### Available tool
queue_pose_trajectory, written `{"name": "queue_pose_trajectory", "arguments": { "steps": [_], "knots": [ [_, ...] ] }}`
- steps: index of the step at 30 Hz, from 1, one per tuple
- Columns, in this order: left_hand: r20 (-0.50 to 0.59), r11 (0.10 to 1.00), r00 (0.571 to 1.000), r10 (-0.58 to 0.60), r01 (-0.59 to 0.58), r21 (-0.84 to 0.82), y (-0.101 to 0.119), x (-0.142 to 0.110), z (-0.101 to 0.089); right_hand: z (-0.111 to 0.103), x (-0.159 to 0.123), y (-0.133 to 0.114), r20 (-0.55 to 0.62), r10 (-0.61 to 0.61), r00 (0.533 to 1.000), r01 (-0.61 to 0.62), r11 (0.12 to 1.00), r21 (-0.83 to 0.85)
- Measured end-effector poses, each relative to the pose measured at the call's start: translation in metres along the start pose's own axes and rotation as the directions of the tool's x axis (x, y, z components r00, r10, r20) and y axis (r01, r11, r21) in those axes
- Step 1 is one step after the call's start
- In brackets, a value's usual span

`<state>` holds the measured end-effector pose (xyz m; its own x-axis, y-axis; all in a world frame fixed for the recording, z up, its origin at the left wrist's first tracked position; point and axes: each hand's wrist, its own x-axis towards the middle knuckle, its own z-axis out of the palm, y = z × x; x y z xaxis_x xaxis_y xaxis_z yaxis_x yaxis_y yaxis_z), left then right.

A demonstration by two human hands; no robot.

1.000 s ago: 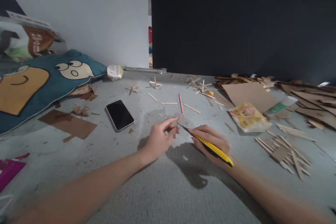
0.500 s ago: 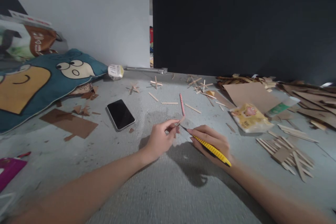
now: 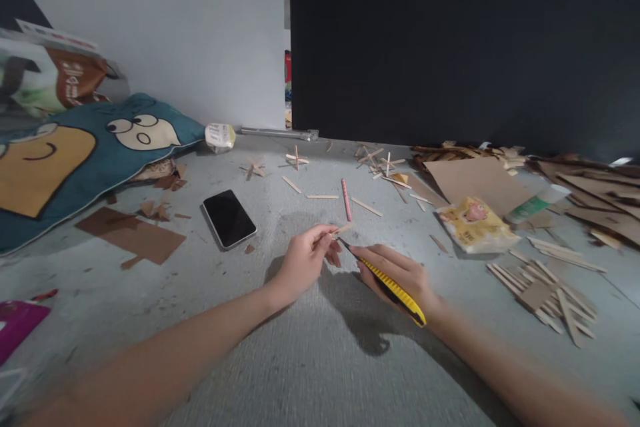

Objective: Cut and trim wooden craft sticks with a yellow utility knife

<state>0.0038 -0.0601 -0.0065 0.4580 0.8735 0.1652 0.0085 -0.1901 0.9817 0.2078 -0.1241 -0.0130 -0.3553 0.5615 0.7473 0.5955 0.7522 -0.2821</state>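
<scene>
My left hand [image 3: 306,259] is closed in a pinch on a small wooden stick [image 3: 343,229], whose pale end pokes out to the right past the fingertips. My right hand [image 3: 395,273] grips a yellow and black utility knife [image 3: 395,288]. Its dark blade points up and left, close to the stick; whether the edge touches the wood I cannot tell. Just beyond the fingers lies a pink striped stick [image 3: 346,200], with a few loose wooden sticks [image 3: 323,197] around it.
A smartphone [image 3: 229,218] and brown cardboard [image 3: 131,235] lie left, near a blue cushion [image 3: 105,147]. Small stick stars [image 3: 297,159] stand at the back. To the right are a yellow packet [image 3: 477,225], a glue tube [image 3: 537,203] and a stick pile [image 3: 545,297].
The stick in my left hand has turned and now points more to the right. My right hand and the knife have shifted slightly left and toward me.
</scene>
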Motion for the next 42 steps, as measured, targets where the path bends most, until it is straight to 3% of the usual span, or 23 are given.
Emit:
{"name": "queue_pose_trajectory", "arguments": {
  "steps": [12, 17, 26, 35, 38, 42],
  "knots": [
    [-0.007, 0.996, 1.000, -0.019, 0.019, -0.084, -0.003, 0.000, -0.001, -0.002, 0.001, -0.004, -0.066, 0.020, 0.998, -0.024, 0.998, -0.059],
    [0.057, 0.990, 0.998, -0.009, 0.017, -0.143, 0.000, -0.002, 0.000, -0.001, 0.005, -0.002, -0.135, 0.031, 0.990, -0.068, 0.958, -0.280],
    [0.168, 0.995, 0.986, -0.018, 0.035, -0.098, 0.003, -0.009, 0.005, 0.010, 0.006, 0.003, 0.051, 0.094, 0.994, -0.076, 0.958, -0.278],
    [0.191, 1.000, 0.982, 0.006, -0.002, -0.023, 0.002, -0.011, 0.004, 0.010, 0.006, 0.001, 0.039, 0.060, 0.997, -0.049, 0.970, -0.238],
    [0.167, 1.000, 0.986, 0.001, -0.002, 0.001, 0.003, -0.010, 0.004, 0.010, 0.004, 0.001, 0.037, 0.033, 0.999, -0.025, 0.980, -0.199],
    [0.057, 0.998, 0.998, -0.010, 0.013, -0.054, 0.001, -0.004, 0.004, 0.011, 0.004, 0.001, 0.008, 0.025, 1.000, -0.023, 0.979, -0.200]
  ]
}}
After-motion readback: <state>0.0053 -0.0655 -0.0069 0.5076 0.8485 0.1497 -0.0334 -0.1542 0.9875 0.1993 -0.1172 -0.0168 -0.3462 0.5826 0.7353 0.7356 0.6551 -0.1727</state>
